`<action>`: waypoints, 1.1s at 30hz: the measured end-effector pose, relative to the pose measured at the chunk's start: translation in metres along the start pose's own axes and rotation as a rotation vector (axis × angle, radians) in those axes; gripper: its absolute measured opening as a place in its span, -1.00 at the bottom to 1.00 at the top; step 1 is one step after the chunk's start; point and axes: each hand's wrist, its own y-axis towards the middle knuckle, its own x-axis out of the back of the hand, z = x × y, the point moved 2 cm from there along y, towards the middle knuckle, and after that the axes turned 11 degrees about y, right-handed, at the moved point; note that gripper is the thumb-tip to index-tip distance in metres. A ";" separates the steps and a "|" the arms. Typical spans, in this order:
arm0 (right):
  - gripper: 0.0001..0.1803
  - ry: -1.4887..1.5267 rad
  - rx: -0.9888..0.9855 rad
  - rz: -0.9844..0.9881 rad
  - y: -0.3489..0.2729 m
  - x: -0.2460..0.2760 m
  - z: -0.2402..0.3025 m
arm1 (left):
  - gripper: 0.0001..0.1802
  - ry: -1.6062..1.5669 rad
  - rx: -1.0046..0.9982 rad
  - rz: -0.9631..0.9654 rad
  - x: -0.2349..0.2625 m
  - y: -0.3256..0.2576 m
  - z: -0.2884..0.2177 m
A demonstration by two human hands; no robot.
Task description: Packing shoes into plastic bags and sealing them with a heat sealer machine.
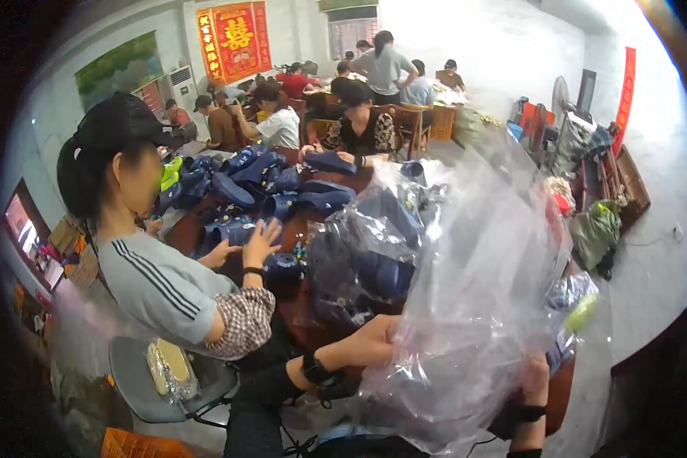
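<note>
At the near right, the left hand (372, 341) has fingers clamped on the clear bag (466, 298), seemingly to keep it spread, while the right hand's (537, 378) fingers I cannot tell.

White wall (496, 57), window (351, 38), grey chair (136, 391).

Left hand (370, 341): fingers curled in a pinch; right hand (535, 374) (blurred, partly veiled): lower, right of that grip.
</note>
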 end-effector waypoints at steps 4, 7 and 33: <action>-0.71 0.185 -0.236 0.163 0.049 -0.018 0.001 | -0.57 -0.206 -0.185 0.015 0.053 0.059 0.044; -0.92 -0.015 -0.230 0.073 0.083 -0.051 0.002 | -0.59 -0.174 -0.116 0.063 0.105 0.113 0.110; -0.26 -1.249 -0.145 0.404 0.357 -0.308 0.060 | -0.75 -0.362 0.371 -0.416 0.087 0.107 0.143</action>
